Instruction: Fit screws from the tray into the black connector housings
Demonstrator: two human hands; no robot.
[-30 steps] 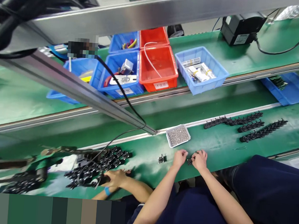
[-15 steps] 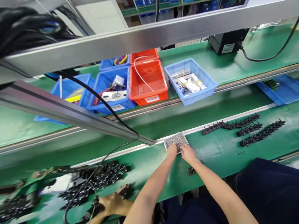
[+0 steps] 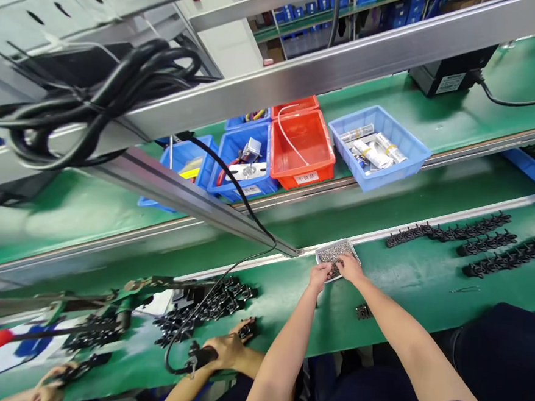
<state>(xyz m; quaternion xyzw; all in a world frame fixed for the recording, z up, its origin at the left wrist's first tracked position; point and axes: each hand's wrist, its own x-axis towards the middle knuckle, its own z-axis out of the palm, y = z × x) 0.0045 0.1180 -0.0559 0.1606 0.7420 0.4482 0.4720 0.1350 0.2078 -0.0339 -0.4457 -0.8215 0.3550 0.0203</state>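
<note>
A small white tray [image 3: 359, 257] full of tiny silvery metal pieces [image 3: 337, 249] stands against the pale rail on the green bench. My left hand [image 3: 320, 275] is at its near left corner, fingers closed together; whatever is between them is too small to make out. Into the pieces from the right reaches my right hand [image 3: 349, 267], its fingertips bent down and pressed together among them. On the bench just below my right forearm lies a small black part [image 3: 363, 311].
Rows of black parts [image 3: 489, 240] lie to the right, near thin tweezers [image 3: 465, 289]. On the left, a co-worker's hand [image 3: 224, 350] holds a corded black tool beside piled black parts [image 3: 214, 304]. Bins, including a red bin [image 3: 303, 142], line the shelf behind a slanting metal post [image 3: 203, 205].
The view has shifted, so the bench appears further left-extended and the tray further right. My left hand has drawn back to the tray's corner; my right hand has moved deeper over the pieces.
</note>
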